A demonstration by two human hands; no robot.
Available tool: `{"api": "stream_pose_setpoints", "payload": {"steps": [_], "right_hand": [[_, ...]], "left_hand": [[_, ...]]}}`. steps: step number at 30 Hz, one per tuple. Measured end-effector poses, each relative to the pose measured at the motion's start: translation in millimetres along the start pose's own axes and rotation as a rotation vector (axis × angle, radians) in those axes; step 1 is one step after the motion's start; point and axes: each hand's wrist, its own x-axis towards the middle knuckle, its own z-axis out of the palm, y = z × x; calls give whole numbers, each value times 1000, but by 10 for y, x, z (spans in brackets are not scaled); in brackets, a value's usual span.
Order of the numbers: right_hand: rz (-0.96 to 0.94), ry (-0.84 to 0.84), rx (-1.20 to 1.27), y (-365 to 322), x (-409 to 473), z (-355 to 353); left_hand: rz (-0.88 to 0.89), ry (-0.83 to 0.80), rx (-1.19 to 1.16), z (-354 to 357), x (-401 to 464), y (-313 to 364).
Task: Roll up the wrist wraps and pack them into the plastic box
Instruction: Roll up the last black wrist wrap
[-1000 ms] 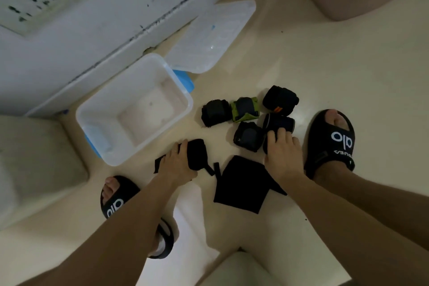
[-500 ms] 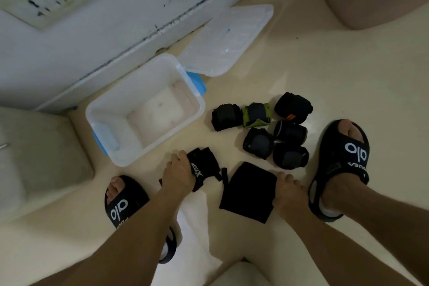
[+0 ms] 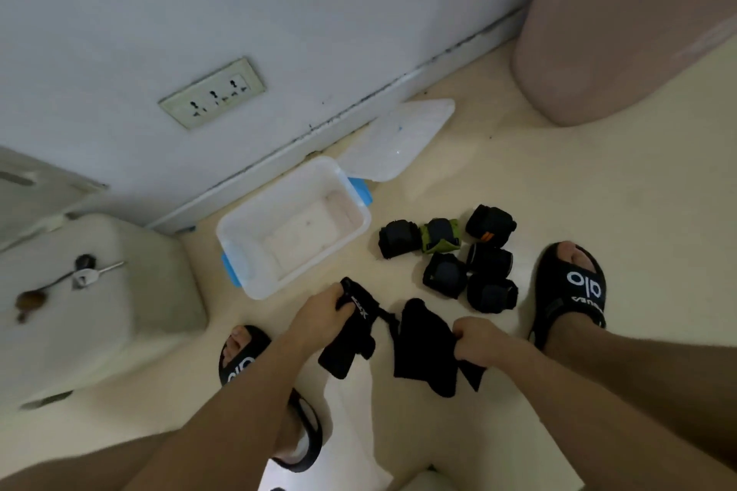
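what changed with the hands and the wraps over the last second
The right hand left the rolled wraps, took hold of the flat black wrap and lifted it. The left hand raised its unrolled wrap too. The plastic box, lid and six rolls stayed put.

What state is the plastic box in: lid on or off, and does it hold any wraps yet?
Open and empty. The plastic box shows a bare bottom; its lid lies on the floor behind it.

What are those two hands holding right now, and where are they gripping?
The left hand grips one end of a black unrolled wrist wrap; the right hand grips its wide cloth part by one edge.
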Motion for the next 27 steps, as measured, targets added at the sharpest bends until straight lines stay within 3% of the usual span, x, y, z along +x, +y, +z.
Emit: {"api": "stream_pose_setpoints", "payload": {"steps": [3, 10, 13, 21, 24, 27], "right_hand": [[-30, -19, 80, -256, -351, -49], [-131, 31, 165, -636, -1192, -318], [-193, 75, 178, -704, -1553, -452], [-321, 185, 331, -813, -2099, -790], [-423, 111, 474, -891, -2210, -931], [-513, 142, 598, -903, -2232, -1020]], "left_hand": [[70, -60, -38, -241, -267, 188], [246, -97, 376, -704, -939, 564], [254, -118, 429, -887, -1156, 805], [293, -45, 346, -1343, -1535, 1097], [333, -44, 186, -1428, -1645, 1137], [367, -75, 2, -1466, -1750, 1155]]}}
